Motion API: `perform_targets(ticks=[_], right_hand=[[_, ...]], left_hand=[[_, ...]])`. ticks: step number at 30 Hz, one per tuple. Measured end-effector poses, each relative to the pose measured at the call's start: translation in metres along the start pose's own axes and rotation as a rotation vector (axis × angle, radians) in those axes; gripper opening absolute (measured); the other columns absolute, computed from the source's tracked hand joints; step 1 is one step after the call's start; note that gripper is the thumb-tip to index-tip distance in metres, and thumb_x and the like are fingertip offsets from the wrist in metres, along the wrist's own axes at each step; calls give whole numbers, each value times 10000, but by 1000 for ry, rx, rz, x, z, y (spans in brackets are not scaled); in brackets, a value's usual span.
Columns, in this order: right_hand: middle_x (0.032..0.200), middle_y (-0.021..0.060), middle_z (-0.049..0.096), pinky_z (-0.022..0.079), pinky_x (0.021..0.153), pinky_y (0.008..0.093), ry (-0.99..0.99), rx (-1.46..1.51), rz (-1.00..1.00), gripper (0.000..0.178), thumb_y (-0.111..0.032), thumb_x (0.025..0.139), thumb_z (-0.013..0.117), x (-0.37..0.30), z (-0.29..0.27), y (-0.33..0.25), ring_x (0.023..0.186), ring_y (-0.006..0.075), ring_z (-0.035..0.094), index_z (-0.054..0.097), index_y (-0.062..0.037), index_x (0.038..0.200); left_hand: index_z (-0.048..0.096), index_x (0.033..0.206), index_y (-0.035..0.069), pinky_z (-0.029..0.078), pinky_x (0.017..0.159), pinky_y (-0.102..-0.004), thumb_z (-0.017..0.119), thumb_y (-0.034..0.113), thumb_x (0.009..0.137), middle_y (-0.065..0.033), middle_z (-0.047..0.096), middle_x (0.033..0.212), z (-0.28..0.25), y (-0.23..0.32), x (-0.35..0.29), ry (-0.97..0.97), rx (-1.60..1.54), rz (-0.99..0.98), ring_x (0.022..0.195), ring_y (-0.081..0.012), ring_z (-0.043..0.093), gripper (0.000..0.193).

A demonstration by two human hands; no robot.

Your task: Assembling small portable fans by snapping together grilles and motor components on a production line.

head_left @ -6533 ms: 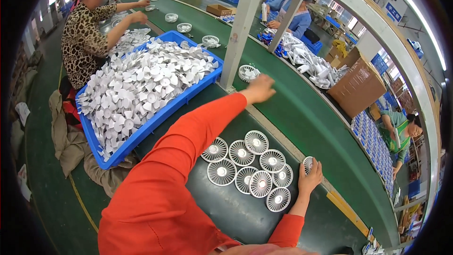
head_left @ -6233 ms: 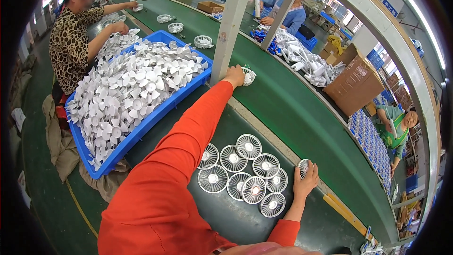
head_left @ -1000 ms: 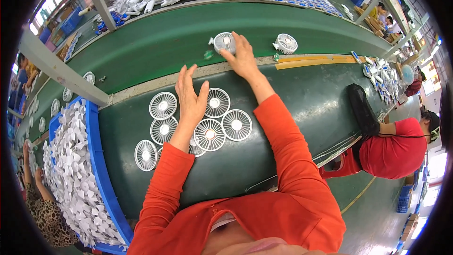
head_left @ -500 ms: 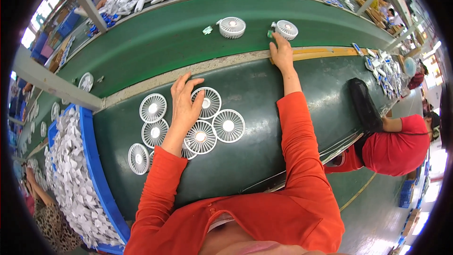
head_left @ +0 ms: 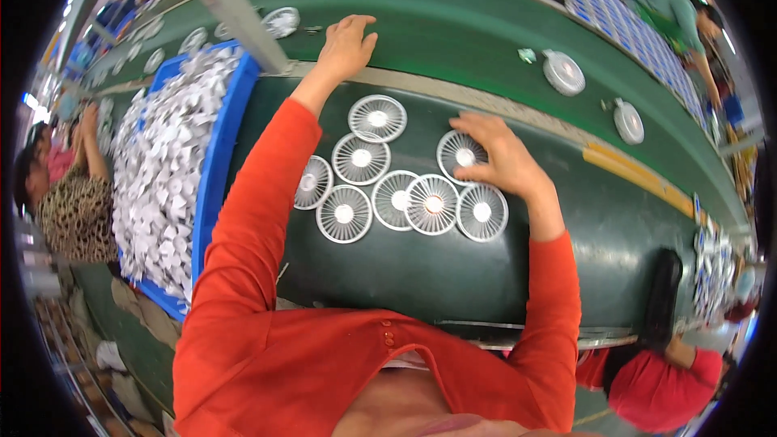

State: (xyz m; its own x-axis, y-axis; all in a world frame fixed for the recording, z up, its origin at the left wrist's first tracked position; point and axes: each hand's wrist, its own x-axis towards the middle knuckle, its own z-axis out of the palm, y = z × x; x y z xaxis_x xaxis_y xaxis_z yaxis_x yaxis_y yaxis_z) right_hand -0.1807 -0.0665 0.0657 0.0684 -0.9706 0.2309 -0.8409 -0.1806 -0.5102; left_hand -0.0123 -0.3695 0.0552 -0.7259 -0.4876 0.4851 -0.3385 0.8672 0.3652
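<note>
My left hand (head_left: 346,50) reaches over the far green conveyor belt, fingers extended, nothing visible in it. Just left of it lie a small dark part (head_left: 312,30) and a round white fan head (head_left: 281,23). My right hand (head_left: 508,158) is over a round white fan grille (head_left: 458,150) on the dark green work surface. Its thumb and fingers are spread across the grille's right side, hiding part of it. Several more slotted grilles lie left of and below it, some overlapping, like the grille with an orange-tinted centre (head_left: 434,205).
A blue bin (head_left: 212,170) heaped with white fan blades (head_left: 166,170) stands at left, by a grey post (head_left: 227,12). White fan units (head_left: 564,73) sit on the belt at right. A yellow strip (head_left: 639,178) edges the belt. Co-workers are on both sides.
The view has swung left. My left hand has gone from the grilles to the belt near a fan head. My right hand has left the belt's fan units and come to a grille.
</note>
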Motion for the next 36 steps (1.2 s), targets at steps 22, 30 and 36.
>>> perform_targets(ticks=[22, 30, 36], right_hand=[[1423, 235, 358, 275, 1054, 500, 354, -243, 304, 497, -227, 684, 799, -6, 24, 33, 1330, 398, 328, 532, -114, 1088], [1347, 205, 444, 305, 1017, 492, 406, -237, 261, 493, -234, 654, 814, -10, 25, 38, 1238, 368, 421, 557, -137, 1064], [1330, 208, 456, 373, 989, 464, 537, -65, 225, 519, -195, 649, 820, -9, 16, 39, 1223, 383, 431, 552, -97, 1083]], left_hand=[[436, 1354, 326, 225, 1055, -624, 558, -6, 796, -82, 349, 1471, 1, -43, 35, -160, 546, -92, 1382, -323, 268, 660], [660, 954, 195, 298, 1040, -577, 582, 126, 839, -67, 571, 1248, -16, -36, 53, -327, 621, 41, 1312, -284, 399, 155], [465, 1015, 50, 486, 681, -498, 589, 152, 862, -205, 648, 804, -17, -48, 25, 132, 185, -199, 768, -408, 624, 222]])
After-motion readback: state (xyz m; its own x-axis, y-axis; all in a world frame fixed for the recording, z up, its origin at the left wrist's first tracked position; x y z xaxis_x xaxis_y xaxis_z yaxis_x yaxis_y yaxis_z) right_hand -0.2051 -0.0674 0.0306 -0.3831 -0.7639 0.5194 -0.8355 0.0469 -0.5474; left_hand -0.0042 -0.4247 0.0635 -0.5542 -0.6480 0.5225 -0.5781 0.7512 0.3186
